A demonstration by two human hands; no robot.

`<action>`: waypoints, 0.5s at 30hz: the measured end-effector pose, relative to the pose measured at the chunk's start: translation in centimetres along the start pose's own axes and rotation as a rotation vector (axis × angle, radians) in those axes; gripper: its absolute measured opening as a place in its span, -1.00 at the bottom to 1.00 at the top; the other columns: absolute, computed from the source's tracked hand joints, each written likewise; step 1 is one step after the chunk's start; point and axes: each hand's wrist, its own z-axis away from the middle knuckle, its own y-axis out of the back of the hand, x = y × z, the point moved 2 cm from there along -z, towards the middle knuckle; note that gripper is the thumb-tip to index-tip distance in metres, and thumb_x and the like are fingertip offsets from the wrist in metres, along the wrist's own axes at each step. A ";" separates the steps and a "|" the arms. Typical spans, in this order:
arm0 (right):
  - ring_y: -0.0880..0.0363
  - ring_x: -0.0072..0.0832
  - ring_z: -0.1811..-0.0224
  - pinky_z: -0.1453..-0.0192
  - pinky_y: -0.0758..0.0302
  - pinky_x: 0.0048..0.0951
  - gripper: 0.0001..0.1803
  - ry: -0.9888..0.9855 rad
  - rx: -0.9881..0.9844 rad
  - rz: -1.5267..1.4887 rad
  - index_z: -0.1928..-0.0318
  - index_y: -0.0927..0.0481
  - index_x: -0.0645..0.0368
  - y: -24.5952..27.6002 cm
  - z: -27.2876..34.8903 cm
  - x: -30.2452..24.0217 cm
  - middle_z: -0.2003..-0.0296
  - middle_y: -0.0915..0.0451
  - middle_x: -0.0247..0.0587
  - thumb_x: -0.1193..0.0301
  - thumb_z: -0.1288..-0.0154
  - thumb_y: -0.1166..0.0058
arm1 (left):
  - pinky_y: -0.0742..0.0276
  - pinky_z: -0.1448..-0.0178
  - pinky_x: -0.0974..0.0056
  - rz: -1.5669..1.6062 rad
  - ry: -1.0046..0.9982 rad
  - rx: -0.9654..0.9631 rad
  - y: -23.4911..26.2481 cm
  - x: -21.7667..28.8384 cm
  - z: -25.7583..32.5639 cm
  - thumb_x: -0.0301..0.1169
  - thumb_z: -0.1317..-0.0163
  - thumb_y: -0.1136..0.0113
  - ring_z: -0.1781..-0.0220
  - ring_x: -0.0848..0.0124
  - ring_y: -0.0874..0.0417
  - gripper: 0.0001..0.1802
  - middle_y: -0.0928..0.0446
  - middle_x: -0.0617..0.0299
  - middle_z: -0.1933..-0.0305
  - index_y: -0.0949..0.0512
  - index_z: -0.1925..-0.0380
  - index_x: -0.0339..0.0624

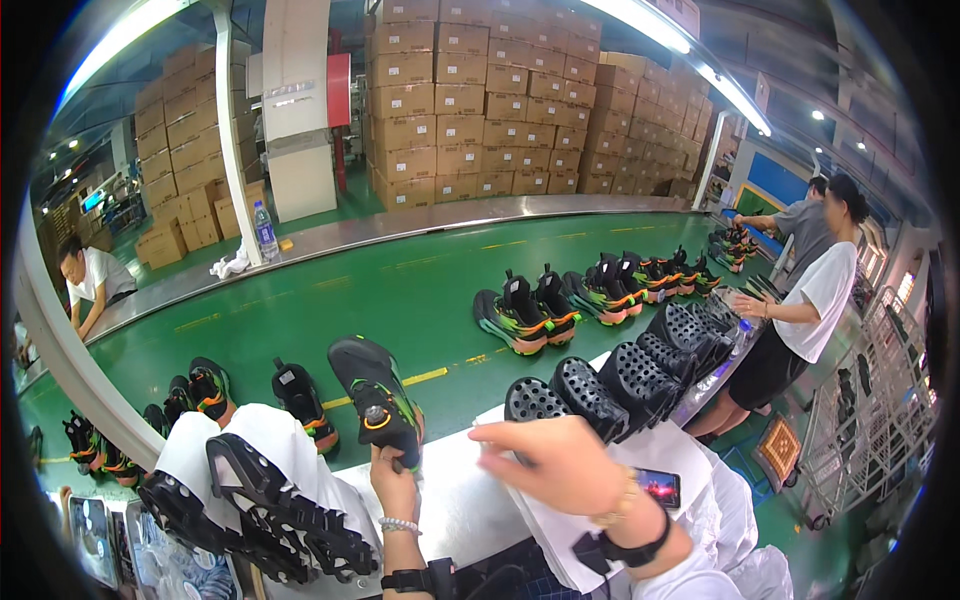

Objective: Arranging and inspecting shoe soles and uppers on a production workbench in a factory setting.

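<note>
My left hand [393, 478] is closed on the heel end of a black sneaker [370, 375] with orange and green trim, its toe pointing away from me over the green belt. My right hand [548, 455] hovers over white paper sheets [545, 535] on the metal ledge [455, 505]. Its fingers reach left with a gap to the thumb, and I see nothing between them. Just beyond it stand several black perforated clog-shaped pieces [590, 395]. Left of the held sneaker, another black sneaker [298, 400] rests on the belt.
Black openwork pieces with white paper [265, 480] stack at lower left. A phone [660, 487] lies beside my right wrist. Paired sneakers [520, 310] line the green belt [400, 290]. A person in a white top [820, 285] stands at right, near a wire rack [860, 420].
</note>
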 end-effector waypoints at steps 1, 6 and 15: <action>-0.58 -0.35 0.55 0.47 -0.48 -0.46 -0.73 -0.063 0.066 -0.043 0.12 -0.56 0.10 1.5 1.7 0.3 0.52 -0.61 -0.25 0.41 -0.13 -0.15 | -0.43 0.11 0.30 -0.049 -0.044 0.019 0.3 -0.7 0.1 -0.81 0.17 0.10 0.20 0.07 -0.54 -0.76 -0.45 0.07 0.01 -0.42 0.48 -0.32; -0.63 -0.58 0.47 0.39 -0.49 -0.62 -0.78 -0.446 0.228 -0.157 0.19 -0.61 0.25 6.7 10.0 3.2 0.50 -0.65 -0.23 0.55 -0.09 -0.16 | -0.47 0.04 0.22 -0.373 -0.039 -0.059 0.1 3.0 1.7 -0.77 0.07 0.07 0.05 0.03 -0.54 -0.64 -0.40 0.08 -0.15 -0.51 0.25 -0.29; -0.61 -0.52 0.51 0.35 -0.42 -0.64 -0.83 -0.723 0.747 -0.195 0.26 -0.58 0.33 12.6 21.8 7.4 0.59 -0.58 -0.22 0.58 -0.17 0.06 | -0.41 0.05 0.20 -0.372 -0.141 0.054 -1.9 3.4 -0.1 -0.78 0.11 0.09 0.21 -0.02 -0.51 -0.71 -0.49 -0.06 0.26 -0.42 0.34 -0.32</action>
